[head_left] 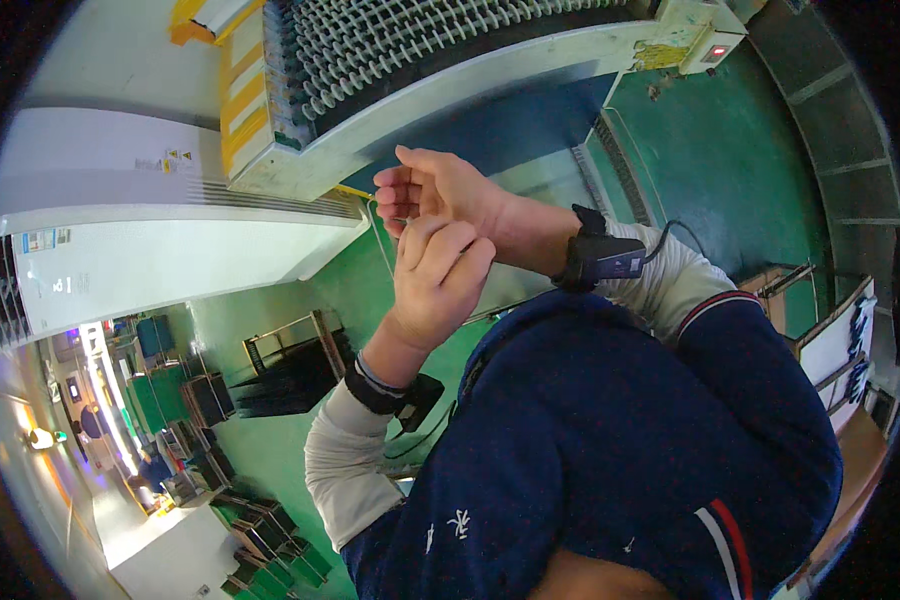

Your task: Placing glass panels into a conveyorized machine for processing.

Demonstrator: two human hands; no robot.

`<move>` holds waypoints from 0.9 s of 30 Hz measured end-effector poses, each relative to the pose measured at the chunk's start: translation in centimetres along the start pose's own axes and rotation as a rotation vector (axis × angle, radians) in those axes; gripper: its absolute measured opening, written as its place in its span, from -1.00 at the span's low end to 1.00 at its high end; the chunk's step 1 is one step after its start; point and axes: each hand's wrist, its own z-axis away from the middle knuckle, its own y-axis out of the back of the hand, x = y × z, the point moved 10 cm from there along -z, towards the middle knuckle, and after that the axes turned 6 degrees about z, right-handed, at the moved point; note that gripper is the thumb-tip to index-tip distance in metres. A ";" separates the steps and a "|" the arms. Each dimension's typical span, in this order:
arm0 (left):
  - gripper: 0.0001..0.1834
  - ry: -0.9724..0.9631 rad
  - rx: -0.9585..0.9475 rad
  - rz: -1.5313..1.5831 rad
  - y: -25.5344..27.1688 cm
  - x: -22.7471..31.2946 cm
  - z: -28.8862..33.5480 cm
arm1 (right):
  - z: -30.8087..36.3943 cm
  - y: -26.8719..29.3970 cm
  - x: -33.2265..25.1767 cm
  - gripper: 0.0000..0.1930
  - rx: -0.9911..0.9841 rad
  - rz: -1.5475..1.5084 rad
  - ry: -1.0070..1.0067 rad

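Note:
My left hand is closed, its bent fingers pressed against the inner side of my other hand. Whatever lies under those fingertips, if anything, is hidden. Just beyond it, my right hand is held with the thumb raised and apart from loosely curled fingers. Part of its palm shows, and no object is visible in it. Both hands are in the air in front of my dark blue jacket. Each wrist wears a black strap with a small box; the right wrist box has a cable.
Ahead stands a conveyor with grey rollers and yellow-striped ends. A switch box with a red light is at its right. At left is a tall white cabinet unit. A black rack stands on the green floor; more racks sit lower left.

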 end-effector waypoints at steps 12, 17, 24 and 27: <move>-0.69 0.081 0.039 -0.108 -0.1 -0.8 0.1 | -1.5 0.2 -0.6 -0.67 0.017 -0.029 -0.027; -0.75 0.228 -0.058 -0.111 -1.1 -2.9 2.4 | -3.4 3.5 -0.4 -0.67 0.075 -0.088 -0.066; -0.81 0.991 -0.126 0.123 -0.1 -11.8 18.6 | -4.2 11.4 -8.7 -0.74 0.316 1.035 0.303; -0.86 1.460 0.437 0.578 1.1 -13.5 30.1 | -2.6 9.5 -13.9 -0.79 0.430 1.859 0.810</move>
